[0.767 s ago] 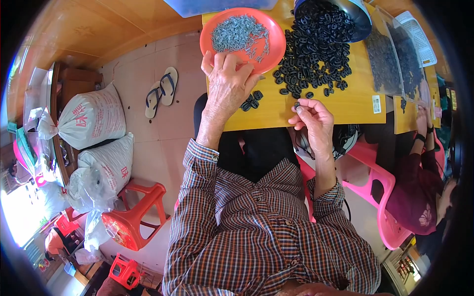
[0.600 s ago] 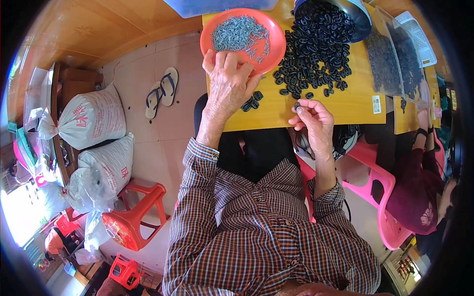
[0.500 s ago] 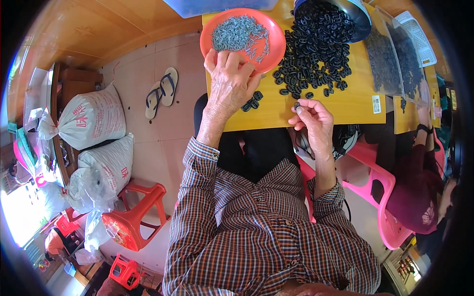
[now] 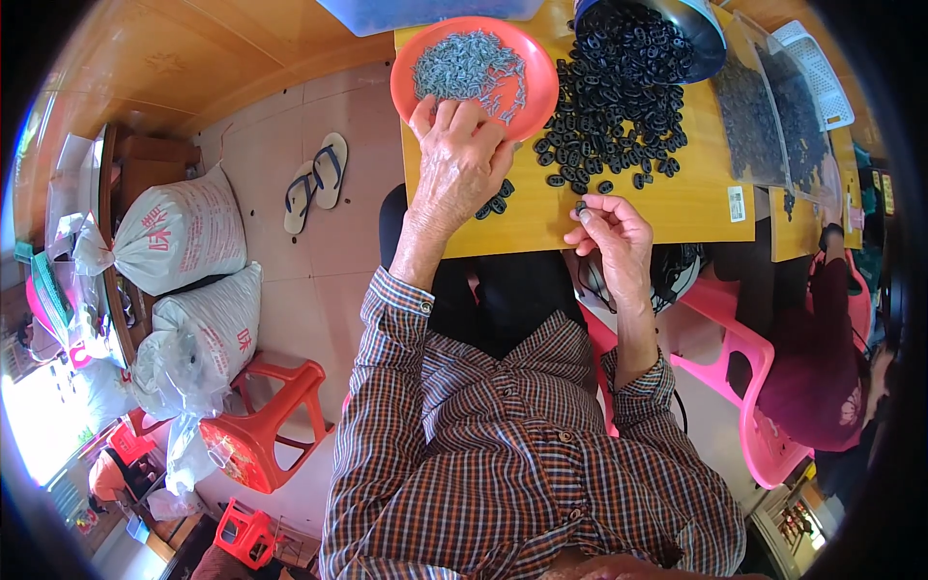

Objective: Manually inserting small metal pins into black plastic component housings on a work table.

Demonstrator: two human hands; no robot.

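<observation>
My left hand (image 4: 454, 159) reaches over the near rim of an orange plate (image 4: 543, 92). Its fingers bend down toward a heap of small grey metal screws (image 4: 456, 64), and the thumb stands apart from them. Between the thumb and fingers of my right hand (image 4: 621, 240) is a small black oval plastic piece (image 4: 581, 207), just above the table's near edge. A large spread of matching black pieces (image 4: 619, 106) lies right of the plate. Several more black pieces (image 4: 495, 203) sit beside my left wrist.
A dark tub (image 4: 710, 43) lies tipped on the yellow table (image 4: 667, 217). Clear bins (image 4: 749, 126) of black pieces and a white basket (image 4: 812, 72) stand at right. Another person (image 4: 817, 377) sits there. At left are a red stool (image 4: 266, 425), white sacks (image 4: 184, 232) and flip-flops (image 4: 317, 184).
My left hand has shifted slightly right at the plate's rim. My right hand stays in place with the black piece. The other person's arm at right has drawn back from the bin.
</observation>
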